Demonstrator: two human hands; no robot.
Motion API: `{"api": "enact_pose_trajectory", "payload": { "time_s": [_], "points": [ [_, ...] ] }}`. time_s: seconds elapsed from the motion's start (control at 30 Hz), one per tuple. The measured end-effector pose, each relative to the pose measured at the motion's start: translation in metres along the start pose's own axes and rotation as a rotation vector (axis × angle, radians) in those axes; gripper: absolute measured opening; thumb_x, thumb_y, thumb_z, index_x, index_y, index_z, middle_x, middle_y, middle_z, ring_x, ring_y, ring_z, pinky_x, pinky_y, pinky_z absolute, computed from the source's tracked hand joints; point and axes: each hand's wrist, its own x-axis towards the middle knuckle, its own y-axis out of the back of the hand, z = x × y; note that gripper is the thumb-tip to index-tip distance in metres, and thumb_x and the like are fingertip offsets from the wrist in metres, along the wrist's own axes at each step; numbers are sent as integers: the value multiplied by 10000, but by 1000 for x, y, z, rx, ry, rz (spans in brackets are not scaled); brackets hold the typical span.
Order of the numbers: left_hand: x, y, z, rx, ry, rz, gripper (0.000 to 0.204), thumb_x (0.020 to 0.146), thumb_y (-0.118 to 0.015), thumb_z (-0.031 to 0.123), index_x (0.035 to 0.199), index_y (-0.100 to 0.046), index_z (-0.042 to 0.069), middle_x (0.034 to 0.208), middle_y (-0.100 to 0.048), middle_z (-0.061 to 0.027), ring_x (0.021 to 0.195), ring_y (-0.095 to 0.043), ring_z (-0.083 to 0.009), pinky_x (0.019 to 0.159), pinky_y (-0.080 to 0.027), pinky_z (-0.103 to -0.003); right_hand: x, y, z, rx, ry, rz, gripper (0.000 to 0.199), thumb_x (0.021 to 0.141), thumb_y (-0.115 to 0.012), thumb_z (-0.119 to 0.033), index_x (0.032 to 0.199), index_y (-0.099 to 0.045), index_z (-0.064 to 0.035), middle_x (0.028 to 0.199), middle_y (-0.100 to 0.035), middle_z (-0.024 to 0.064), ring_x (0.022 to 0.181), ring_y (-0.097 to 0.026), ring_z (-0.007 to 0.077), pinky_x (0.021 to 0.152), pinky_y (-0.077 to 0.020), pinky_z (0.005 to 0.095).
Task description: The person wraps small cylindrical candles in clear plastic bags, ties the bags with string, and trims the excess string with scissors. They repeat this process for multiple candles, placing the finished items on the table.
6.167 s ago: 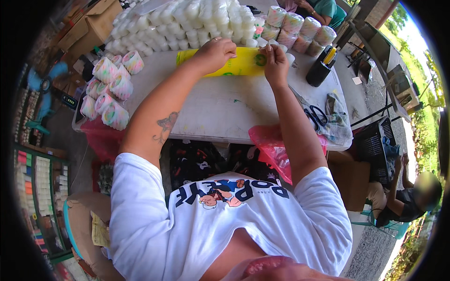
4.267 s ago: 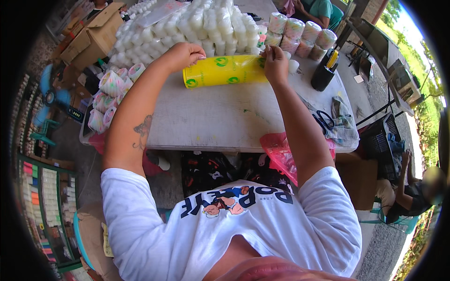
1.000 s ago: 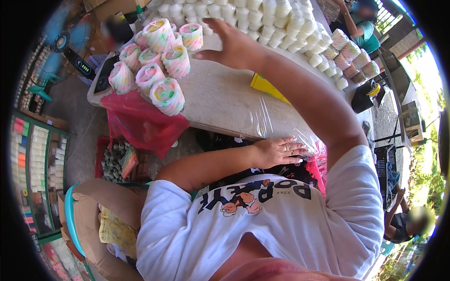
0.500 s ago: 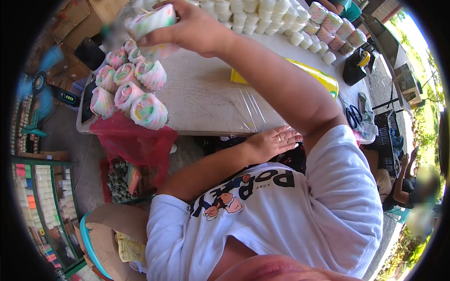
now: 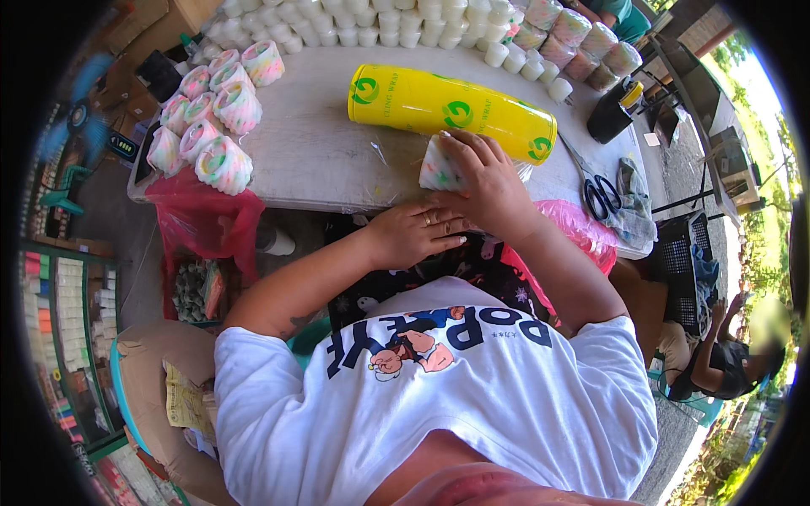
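Note:
By the table's front edge, my right hand [image 5: 491,181] is closed over a white candle-like piece with coloured specks [image 5: 439,165]. Its fingers cover much of that piece. My left hand [image 5: 419,234], a ring on one finger, lies just below with its fingers stretched out and nothing held. Its fingertips come close to the right wrist. Behind the right hand lies a yellow roll of cling wrap [image 5: 451,111]; a bit of clear film shows beside the hand. Several ribbed, speckled candles [image 5: 224,164] stand grouped at the table's left end.
Rows of small white cups or candles [image 5: 337,24] line the far edge, with wrapped speckled stacks [image 5: 582,42] at far right. Scissors [image 5: 601,196] and a grey cloth [image 5: 633,207] lie right, near a black holder [image 5: 614,114]. Pink plastic [image 5: 582,232] hangs at the front edge.
My right hand has come back from the far left to the front middle, onto a speckled candle. The candle it carried now appears among the left group. The cling wrap roll is uncovered.

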Motion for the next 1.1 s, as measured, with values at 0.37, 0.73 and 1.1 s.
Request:
{"api": "enact_pose_trajectory", "payload": {
  "time_s": [0.37,0.73,1.1],
  "points": [
    [-10,67,6,-4,775,344,216,780,-705,192,746,-590,12,739,-589,-117,688,-581,-276,632,-459,-367,-82,15,6,-58,-8,282,734,650,-794,-326,1275,-462,-132,1356,-399,148,1265,-357,381,1020,-286,501],
    [-56,52,11,-870,1570,212,627,795,-636,571,792,-626,-56,734,-658,-114,664,-640,-139,607,-532,-260,-128,-17,30,-402,114,155,447,735,-692,-307,1134,-502,-242,1318,-436,97,1266,-368,352,1016,-212,623],
    [-24,65,39,-639,1215,-116,377,767,-733,363,892,-640,20,823,-654,-106,704,-637,-237,643,-511,-332,-36,-2,4,-28,42,120,498,776,-692,-317,1240,-523,-256,1310,-454,156,1184,-454,318,984,-307,520]
  ]
}}
